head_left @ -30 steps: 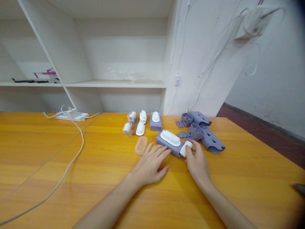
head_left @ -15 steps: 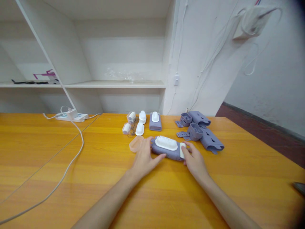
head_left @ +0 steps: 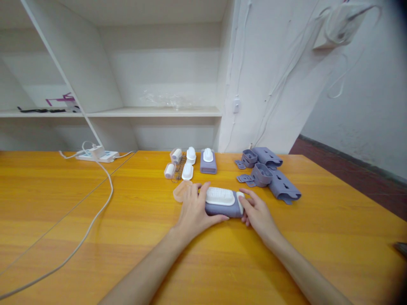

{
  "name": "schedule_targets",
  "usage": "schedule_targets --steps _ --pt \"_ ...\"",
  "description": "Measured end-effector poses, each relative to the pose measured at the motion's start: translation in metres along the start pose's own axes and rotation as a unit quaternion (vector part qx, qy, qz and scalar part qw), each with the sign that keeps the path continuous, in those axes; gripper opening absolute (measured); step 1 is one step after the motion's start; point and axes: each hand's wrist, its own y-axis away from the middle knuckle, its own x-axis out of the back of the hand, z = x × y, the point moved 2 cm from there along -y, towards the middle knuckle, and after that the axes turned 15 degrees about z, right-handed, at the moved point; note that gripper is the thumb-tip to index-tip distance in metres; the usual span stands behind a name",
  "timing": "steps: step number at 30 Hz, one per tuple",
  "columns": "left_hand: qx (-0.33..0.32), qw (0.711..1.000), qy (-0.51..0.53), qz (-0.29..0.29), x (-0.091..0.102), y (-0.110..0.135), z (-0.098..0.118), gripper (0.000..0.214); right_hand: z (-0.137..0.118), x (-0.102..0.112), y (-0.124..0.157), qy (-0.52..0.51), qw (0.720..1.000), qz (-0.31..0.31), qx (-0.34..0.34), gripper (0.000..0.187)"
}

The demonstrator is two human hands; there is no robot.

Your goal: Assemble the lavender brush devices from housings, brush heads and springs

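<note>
A purple-grey plastic housing lies lengthwise on the table, with a white oval bristled piece on its top face. My left hand is closed round the housing's left end, thumb along the near side and fingers over the far side. At the opposite end, my right hand pinches a small white end piece against the housing; part of that piece is hidden by the fingers. Just beyond my left hand, a clear pinkish plastic cover lies on the table, partly covered by the fingers.
Further back sit white ridged pieces, white rollers in clear cases, dark springs and another purple-grey housing. Purple-grey shells and cups lie back right. A power strip and cable occupy the left.
My left hand has shifted right and taken a fuller grip over the housing's left end. The housing has turned slightly, and the white end piece now sits more tilted under my right fingers.
</note>
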Motion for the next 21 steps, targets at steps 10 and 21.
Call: schedule_targets --steps 10,21 --pt "0.006 0.997 0.069 -0.039 -0.0044 -0.0002 -0.0054 0.094 -0.0014 -0.0016 0.0000 0.021 1.000 -0.013 0.013 0.049" --pt "-0.008 0.998 0.057 -0.028 -0.0031 -0.0001 -0.0052 0.094 -0.0033 -0.0002 -0.0016 0.049 0.994 -0.043 0.089 0.058"
